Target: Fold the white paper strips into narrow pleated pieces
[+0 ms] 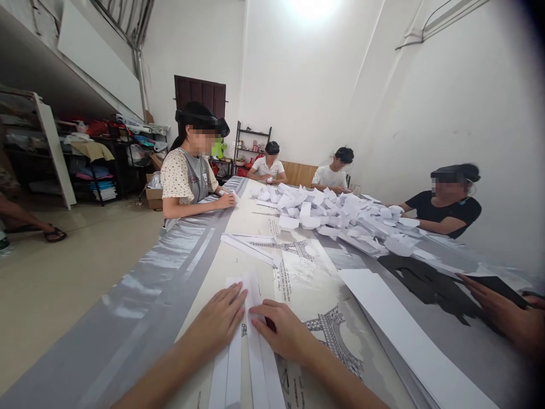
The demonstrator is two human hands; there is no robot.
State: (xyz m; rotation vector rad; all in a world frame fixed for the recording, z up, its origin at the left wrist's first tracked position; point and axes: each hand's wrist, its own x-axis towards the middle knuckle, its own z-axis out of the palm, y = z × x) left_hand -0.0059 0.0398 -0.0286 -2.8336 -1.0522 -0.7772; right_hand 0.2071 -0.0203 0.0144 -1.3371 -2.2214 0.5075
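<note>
Two long folded white paper strips lie side by side in front of me, running toward the lower edge of the view. My left hand (pixel 219 315) is open, its fingers stretched out flat over the upper part of the left strip (pixel 226 372). On the right strip (pixel 258 375) rest the fingertips of my right hand (pixel 281 326), which is open with its fingers somewhat bent and apart. Just beyond my hands, more narrow paper strips (pixel 251 250) lie across the printed tablecloth (pixel 313 289).
A large heap of folded paper pieces (pixel 336 213) covers the table's far right. White sheets (pixel 395 318) are stacked right of my arm. Several people sit around the table; one person's hand (pixel 227 200) holds paper. Another person's hand (pixel 498 307) reaches in near a dark object.
</note>
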